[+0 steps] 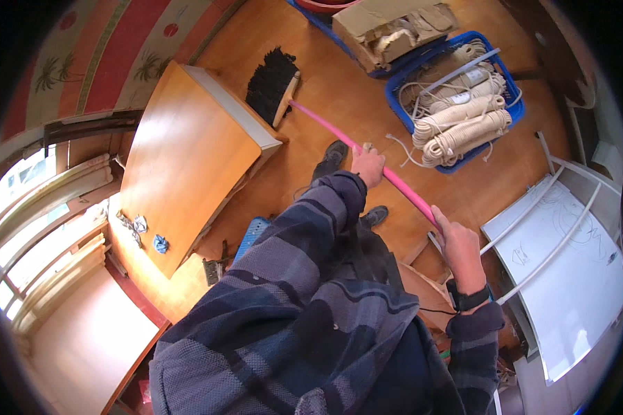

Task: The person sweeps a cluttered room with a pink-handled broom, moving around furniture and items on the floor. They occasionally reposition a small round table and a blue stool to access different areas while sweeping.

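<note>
A broom with a pink handle and a black-bristled head slants across the view, its bristles on the wooden floor beside a wooden table. My left hand is closed around the middle of the handle. Farther up, near the handle's top end, my right hand grips it, with the thumb lying along it and a dark band on the wrist. My shoes stand on the floor below the handle.
A blue plastic basket holds several coils of white rope, near an open cardboard box. The wooden table carries crumpled scraps. A whiteboard with drawings lies behind white metal bars at the right. A blue stool is partly hidden by my sleeve.
</note>
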A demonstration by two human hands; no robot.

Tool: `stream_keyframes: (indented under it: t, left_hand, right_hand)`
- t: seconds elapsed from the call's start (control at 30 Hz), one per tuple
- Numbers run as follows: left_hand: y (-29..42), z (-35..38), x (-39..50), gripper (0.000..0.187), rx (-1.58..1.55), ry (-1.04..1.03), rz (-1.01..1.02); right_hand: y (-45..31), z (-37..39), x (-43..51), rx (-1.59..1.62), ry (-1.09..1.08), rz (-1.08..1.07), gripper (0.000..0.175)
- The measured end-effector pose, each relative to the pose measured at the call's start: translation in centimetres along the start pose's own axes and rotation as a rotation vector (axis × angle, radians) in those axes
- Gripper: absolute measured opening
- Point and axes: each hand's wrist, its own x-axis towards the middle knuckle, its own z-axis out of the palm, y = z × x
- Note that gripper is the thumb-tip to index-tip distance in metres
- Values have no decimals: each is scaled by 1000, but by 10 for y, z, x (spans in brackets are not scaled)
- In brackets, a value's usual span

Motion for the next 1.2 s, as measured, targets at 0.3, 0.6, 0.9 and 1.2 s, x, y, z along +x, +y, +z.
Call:
stream_keyframes:
  t: [0.3,0.6,0.9,1.2]
  left_hand:
    - [209,88,-62,22,47,-62,170]
    - [330,137,-127,25,-345,-105,438]
    - [273,112,-136,20,-359,-2,209]
    - [148,94,-187,24,-339,-62,-31]
  right_hand:
    - [121,37,-206,109,-23,140,63]
    - [143,-25,-325,174,-175,389,68]
    - [122,-51,-245,191,-259,225,66]
    - [47,-27,-144,200,-348,-10,60]
